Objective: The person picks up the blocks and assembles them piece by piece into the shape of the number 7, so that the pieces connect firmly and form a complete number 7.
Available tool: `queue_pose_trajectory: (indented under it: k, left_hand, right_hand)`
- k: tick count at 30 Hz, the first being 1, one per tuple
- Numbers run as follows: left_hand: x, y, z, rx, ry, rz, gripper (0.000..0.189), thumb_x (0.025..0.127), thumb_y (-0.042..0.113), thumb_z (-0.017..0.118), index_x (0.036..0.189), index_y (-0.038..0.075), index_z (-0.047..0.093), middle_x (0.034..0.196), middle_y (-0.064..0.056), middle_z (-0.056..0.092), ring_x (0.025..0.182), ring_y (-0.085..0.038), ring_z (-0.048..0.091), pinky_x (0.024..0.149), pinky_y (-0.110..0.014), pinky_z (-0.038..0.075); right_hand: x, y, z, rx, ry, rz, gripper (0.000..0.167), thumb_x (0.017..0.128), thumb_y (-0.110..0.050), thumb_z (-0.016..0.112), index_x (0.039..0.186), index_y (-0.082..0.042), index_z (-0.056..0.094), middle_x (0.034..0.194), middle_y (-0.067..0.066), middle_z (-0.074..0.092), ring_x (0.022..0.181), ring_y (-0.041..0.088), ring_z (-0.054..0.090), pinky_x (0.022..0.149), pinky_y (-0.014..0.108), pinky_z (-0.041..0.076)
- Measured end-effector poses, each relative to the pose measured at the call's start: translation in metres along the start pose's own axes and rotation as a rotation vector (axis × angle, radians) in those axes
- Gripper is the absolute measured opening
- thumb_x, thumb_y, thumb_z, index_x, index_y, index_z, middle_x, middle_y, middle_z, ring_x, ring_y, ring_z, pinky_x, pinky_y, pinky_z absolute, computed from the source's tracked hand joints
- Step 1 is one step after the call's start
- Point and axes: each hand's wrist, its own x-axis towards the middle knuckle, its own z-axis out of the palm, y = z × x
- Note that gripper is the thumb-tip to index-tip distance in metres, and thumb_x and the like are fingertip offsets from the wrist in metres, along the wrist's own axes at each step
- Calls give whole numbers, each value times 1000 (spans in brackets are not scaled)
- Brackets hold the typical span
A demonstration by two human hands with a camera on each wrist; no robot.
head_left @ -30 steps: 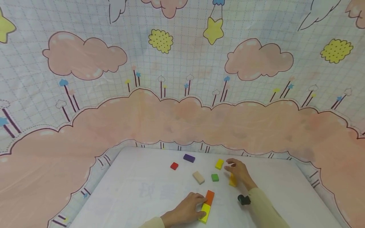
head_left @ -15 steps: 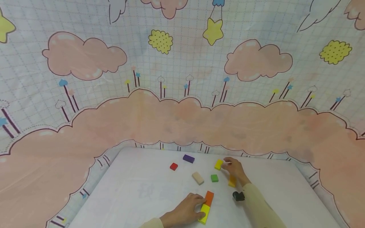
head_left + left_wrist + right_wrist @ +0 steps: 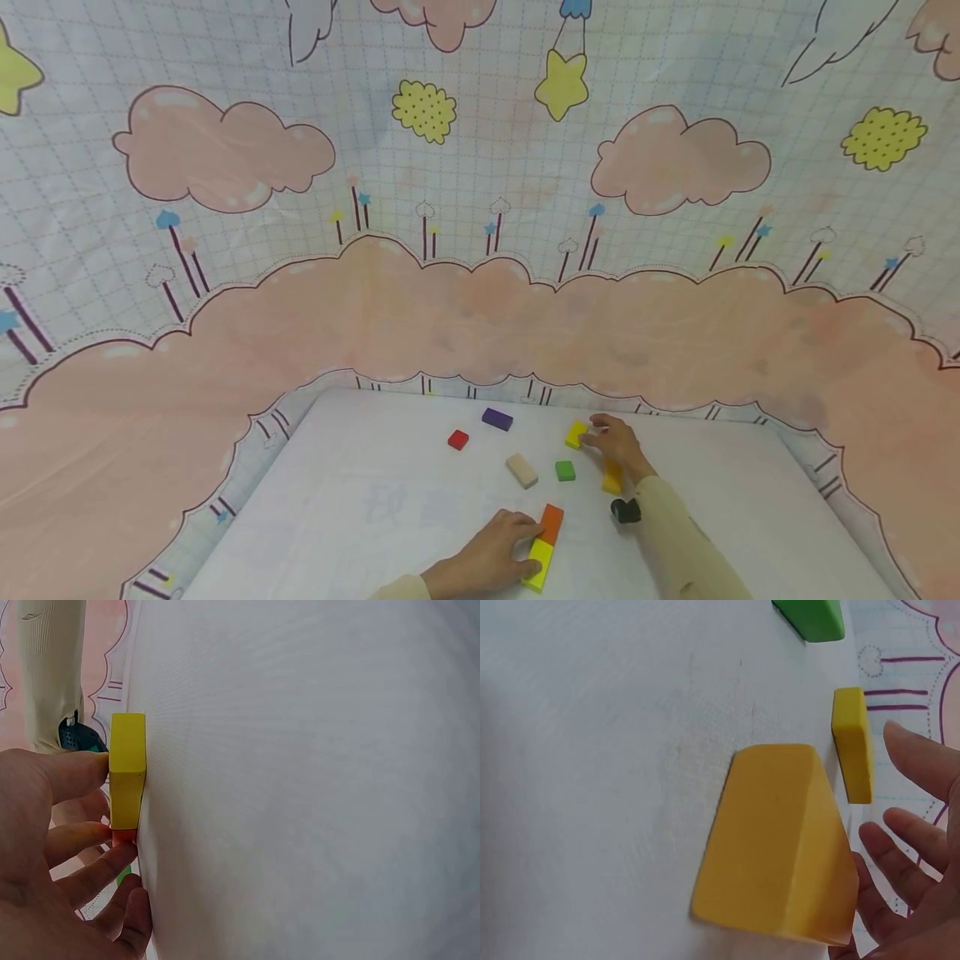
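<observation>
Yellow rectangular block (image 3: 576,434) sits far out on the tabletop (image 3: 337,483), my right hand (image 3: 618,443) right by it, fingers apart. My left hand (image 3: 486,550), fingers spread, rests on the orange oblong block (image 3: 552,523) and bright-yellow oblong block (image 3: 542,557); uneven pressure might split them.

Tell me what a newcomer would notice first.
Probably the cloud-printed backdrop, filling most of the head view. Below it, on the white table, the left grip holds a yellow block and an orange block end to end; the right grip is beside a second yellow block.
</observation>
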Motion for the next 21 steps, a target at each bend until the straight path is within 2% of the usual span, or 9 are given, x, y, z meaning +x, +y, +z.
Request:
queue_pose_trajectory:
  k: [5,10,21]
  left_hand:
    - [-1,0,0,11,2,15,49,89,38,70,136,29,58,133,11,56,118,-7,49,107,-38,47]
    - [-2,2,-1,4,-1,9,50,89,38,70,137,28,58,133,11,56,117,-7,49,107,-38,47]
    - [-1,2,-1,9,1,-7,51,88,38,71,137,28,58,133,9,57,114,-9,49,107,-40,47]
  right_hand:
    - [0,1,1,-36,-8,2,61,88,-33,71,139,-5,52,137,20,56,121,37,50,109,64,32]
    - [2,1,3,-83,9,-19,55,89,-33,71,134,-4,56,131,21,59,119,38,51,109,74,18]
    - [3,4,6,-68,33,-46,49,88,-30,73,127,-5,57,124,18,62,112,35,52,105,71,24]
